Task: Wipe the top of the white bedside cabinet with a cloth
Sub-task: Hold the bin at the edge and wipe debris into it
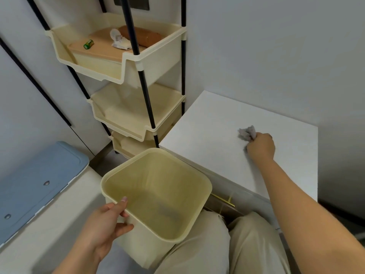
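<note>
Beige trouser legs [197, 244] sit closest, knees up against the front of the white bedside cabinet [207, 135]. Just left of them the left hand [106, 220] pinches the near rim of a cream plastic bin [158, 153], thumb inside and fingers curled outside. The bin's far corner overlaps the cabinet's near-left corner.

On the cabinet top the right hand [260, 145] is fisted round a crumpled grey cloth [246, 133], which pokes out far-left of the knuckles and touches the surface. This hand sits right of centre, so most of the bare top lies to its left and nearer. A stroke that way would likely run toward the bin.

No writing is legible; a small green item [88, 44] on the shelf rack [122, 62] is too blurred to read.
</note>
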